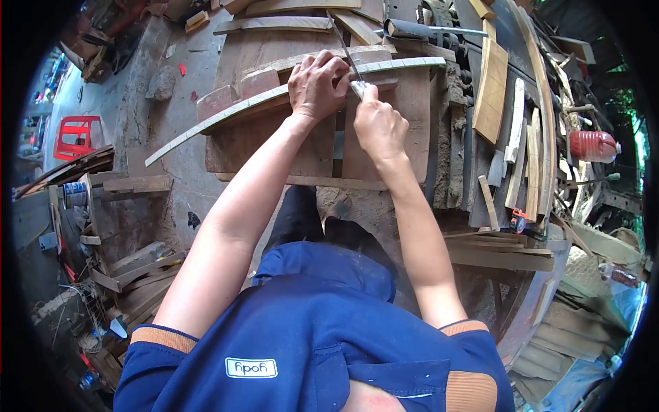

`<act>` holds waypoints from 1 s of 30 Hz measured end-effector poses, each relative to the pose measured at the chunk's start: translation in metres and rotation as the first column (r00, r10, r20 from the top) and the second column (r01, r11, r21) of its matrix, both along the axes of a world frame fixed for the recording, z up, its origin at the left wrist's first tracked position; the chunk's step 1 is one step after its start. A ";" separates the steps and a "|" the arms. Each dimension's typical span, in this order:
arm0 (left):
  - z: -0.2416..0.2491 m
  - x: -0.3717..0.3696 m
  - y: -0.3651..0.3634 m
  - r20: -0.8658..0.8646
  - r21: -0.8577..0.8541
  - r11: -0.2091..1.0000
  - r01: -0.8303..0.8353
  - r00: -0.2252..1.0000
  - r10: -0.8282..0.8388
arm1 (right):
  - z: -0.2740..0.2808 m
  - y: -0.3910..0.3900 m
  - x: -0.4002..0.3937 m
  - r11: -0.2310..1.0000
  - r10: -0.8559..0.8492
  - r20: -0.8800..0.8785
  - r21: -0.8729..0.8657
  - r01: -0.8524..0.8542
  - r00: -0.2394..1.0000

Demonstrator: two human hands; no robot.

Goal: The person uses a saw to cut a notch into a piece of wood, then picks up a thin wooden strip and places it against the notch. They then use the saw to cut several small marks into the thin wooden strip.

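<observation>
A long curved wooden strip [226,118], with evenly spaced marks across its pale edge, lies over the wooden bench [274,152]. My left hand [317,86] presses on the strip near its middle, fingers curled over it and thumb towards the blade. My right hand [382,127] is closed around the pale handle of what looks like a narrow hand saw [344,49]. Its long thin blade points away from me and crosses the strip just right of my left hand. Whether the teeth are in the wood cannot be made out.
Small wooden blocks [259,84] sit beside the strip. Further off lies another wooden slat [274,25]. Machinery with planks [491,89] stands at the right, near a tape measure [517,220] and a red bottle [594,146]. A red plastic stool [75,137] is at the left.
</observation>
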State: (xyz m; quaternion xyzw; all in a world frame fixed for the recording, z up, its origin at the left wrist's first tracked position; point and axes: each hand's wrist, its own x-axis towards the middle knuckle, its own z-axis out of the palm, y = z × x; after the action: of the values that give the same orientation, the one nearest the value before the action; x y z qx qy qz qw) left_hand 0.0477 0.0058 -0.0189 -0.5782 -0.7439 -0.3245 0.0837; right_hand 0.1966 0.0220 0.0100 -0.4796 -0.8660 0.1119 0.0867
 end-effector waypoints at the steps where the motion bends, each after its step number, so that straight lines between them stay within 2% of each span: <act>1: 0.000 0.001 -0.002 0.001 -0.010 1.000 0.003 1.000 -0.003 | 0.000 -0.005 0.006 1.000 0.001 0.001 0.001 -0.001 1.000; 6: -0.001 0.000 -0.001 0.010 -0.004 1.000 0.004 1.000 -0.004 | 0.005 -0.021 0.029 0.998 -0.025 0.033 -0.061 0.027 0.999; 13: 0.000 -0.001 -0.003 -0.019 -0.014 1.000 0.021 1.000 -0.022 | 0.001 -0.024 0.028 0.999 -0.043 0.005 -0.019 0.043 0.999; 17: -0.008 -0.002 -0.005 -0.025 -0.004 1.000 0.022 0.999 -0.022 | 0.012 -0.024 0.029 0.990 -0.034 0.043 -0.135 0.040 0.998; 24: -0.007 -0.004 -0.001 -0.006 0.017 1.000 0.006 1.000 -0.006 | 0.002 0.007 -0.006 1.000 0.010 0.025 -0.024 -0.009 1.000; 30: -0.007 -0.002 -0.002 -0.014 0.037 0.999 0.022 1.000 -0.022 | 0.011 -0.017 0.031 0.994 0.013 0.050 -0.113 -0.007 0.999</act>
State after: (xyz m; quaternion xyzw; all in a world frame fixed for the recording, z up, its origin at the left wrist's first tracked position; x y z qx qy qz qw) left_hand 0.0455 0.0033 -0.0263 -0.5868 -0.7307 -0.3355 0.0959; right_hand 0.2280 0.0048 0.0214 -0.4819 -0.8627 0.1489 0.0370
